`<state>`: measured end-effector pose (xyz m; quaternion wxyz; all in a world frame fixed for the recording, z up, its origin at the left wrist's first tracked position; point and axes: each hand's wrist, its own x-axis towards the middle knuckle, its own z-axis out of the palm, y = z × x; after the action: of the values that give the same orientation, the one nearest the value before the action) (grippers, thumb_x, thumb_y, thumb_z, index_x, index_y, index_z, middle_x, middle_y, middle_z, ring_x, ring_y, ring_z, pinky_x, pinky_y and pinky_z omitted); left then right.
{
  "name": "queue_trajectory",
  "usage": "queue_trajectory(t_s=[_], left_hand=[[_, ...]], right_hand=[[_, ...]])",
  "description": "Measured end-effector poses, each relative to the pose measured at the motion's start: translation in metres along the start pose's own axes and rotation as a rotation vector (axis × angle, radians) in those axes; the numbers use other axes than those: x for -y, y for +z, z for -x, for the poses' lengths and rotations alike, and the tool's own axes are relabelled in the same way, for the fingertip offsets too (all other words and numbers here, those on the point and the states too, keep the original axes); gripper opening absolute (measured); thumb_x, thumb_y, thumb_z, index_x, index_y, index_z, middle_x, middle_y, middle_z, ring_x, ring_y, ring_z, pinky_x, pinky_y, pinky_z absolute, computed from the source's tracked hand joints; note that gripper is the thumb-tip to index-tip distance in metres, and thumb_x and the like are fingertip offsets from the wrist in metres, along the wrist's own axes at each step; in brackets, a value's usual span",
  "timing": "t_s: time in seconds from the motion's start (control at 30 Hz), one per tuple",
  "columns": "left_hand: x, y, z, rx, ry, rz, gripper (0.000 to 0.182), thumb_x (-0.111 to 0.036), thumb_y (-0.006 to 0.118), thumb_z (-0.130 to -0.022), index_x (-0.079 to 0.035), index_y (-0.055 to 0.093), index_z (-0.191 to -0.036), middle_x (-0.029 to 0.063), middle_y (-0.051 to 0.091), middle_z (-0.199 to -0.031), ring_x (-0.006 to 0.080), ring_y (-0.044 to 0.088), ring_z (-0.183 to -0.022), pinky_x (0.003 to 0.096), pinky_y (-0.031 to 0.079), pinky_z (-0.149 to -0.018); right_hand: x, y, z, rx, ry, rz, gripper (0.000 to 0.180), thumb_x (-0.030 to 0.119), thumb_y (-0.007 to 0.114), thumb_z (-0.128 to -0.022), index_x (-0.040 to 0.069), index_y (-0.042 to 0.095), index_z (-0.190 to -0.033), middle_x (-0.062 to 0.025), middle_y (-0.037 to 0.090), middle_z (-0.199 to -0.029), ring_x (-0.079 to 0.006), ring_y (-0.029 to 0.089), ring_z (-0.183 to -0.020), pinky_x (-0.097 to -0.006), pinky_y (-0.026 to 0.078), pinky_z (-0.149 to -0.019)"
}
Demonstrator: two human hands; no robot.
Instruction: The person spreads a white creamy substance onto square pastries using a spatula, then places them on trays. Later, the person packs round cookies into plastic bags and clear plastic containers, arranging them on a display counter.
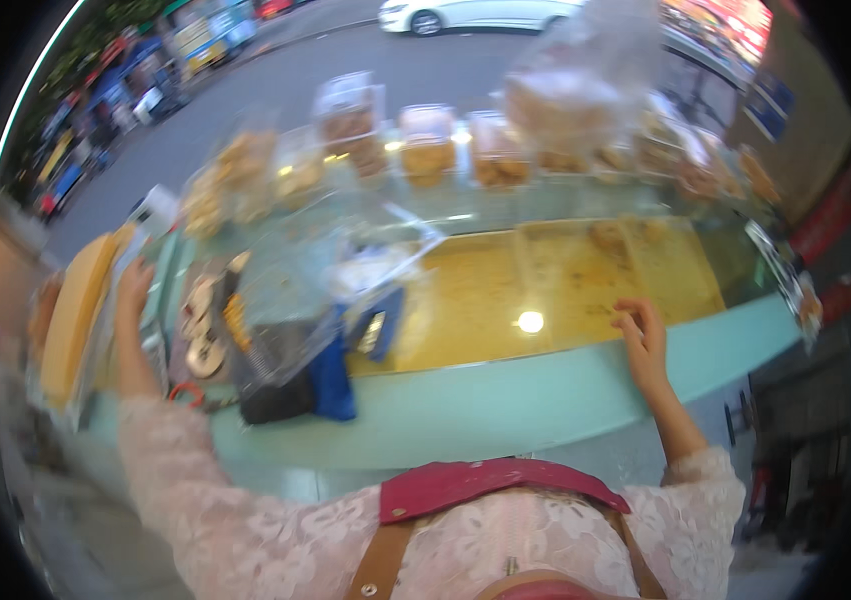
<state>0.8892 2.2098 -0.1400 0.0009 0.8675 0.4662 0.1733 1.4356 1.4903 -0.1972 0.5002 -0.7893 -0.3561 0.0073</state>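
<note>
My left hand is at the left end of a glass-topped counter, beside a large yellow slab; its fingers are blurred, and I cannot tell whether it grips anything. My right hand is over the counter's right part, fingers apart and slightly curled, holding nothing. Yellow trays show under the glass near it, with a few brown pieces in one. Between my hands lie a dark bag, a blue cloth-like item and orange-handled scissors.
Clear plastic boxes of food line the counter's far edge, with clear bags of food to their left. A large clear bag rises at the back right. Beyond is a road with a white car. A wall stands at the right.
</note>
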Motion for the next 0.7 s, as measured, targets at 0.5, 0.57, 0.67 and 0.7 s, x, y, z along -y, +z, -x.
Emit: queue_trajectory(t_s=[0.5, 0.57, 0.67, 0.7], left_hand=[[0.081, -0.020, -0.046, 0.079, -0.196, -0.080, 0.054, -0.023, 0.056, -0.091, -0.008, 0.051, -0.142, 0.0217, 0.056, -0.140, 0.0369, 0.056, -0.127, 0.0464, 0.044, -0.107], [0.084, -0.010, -0.075, 0.059, -0.162, -0.092, 0.050, -0.020, 0.054, -0.091, -0.010, 0.054, -0.139, 0.0211, 0.059, -0.137, 0.0370, 0.057, -0.126, 0.0482, 0.045, -0.105], [0.081, 0.016, -0.117, 0.143, -0.224, -0.103, 0.044, -0.017, 0.053, -0.090, -0.011, 0.058, -0.133, 0.0195, 0.062, -0.133, 0.0363, 0.059, -0.125, 0.0510, 0.048, -0.102], [0.081, 0.023, -0.129, 0.161, -0.231, -0.141, 0.042, -0.016, 0.053, -0.090, -0.011, 0.058, -0.132, 0.0192, 0.063, -0.132, 0.0364, 0.060, -0.123, 0.0517, 0.049, -0.099]], right_hand=[[0.097, 0.149, 0.045, 0.172, -0.178, 0.474, 0.029, 0.009, 0.061, -0.091, -0.001, 0.059, -0.118, -0.0192, 0.055, -0.132, -0.0378, 0.052, -0.125, -0.0435, 0.039, -0.107], [0.105, 0.165, 0.057, 0.103, -0.115, 0.555, 0.029, 0.009, 0.059, -0.092, -0.002, 0.058, -0.119, -0.0196, 0.052, -0.136, -0.0378, 0.049, -0.129, -0.0439, 0.038, -0.108], [0.119, 0.184, 0.071, 0.013, -0.074, 0.590, 0.030, 0.010, 0.058, -0.094, -0.002, 0.057, -0.120, -0.0199, 0.049, -0.140, -0.0380, 0.046, -0.132, -0.0434, 0.036, -0.110], [0.122, 0.186, 0.073, -0.003, -0.076, 0.584, 0.030, 0.011, 0.058, -0.094, -0.002, 0.057, -0.121, -0.0198, 0.049, -0.141, -0.0381, 0.046, -0.132, -0.0433, 0.036, -0.111]])
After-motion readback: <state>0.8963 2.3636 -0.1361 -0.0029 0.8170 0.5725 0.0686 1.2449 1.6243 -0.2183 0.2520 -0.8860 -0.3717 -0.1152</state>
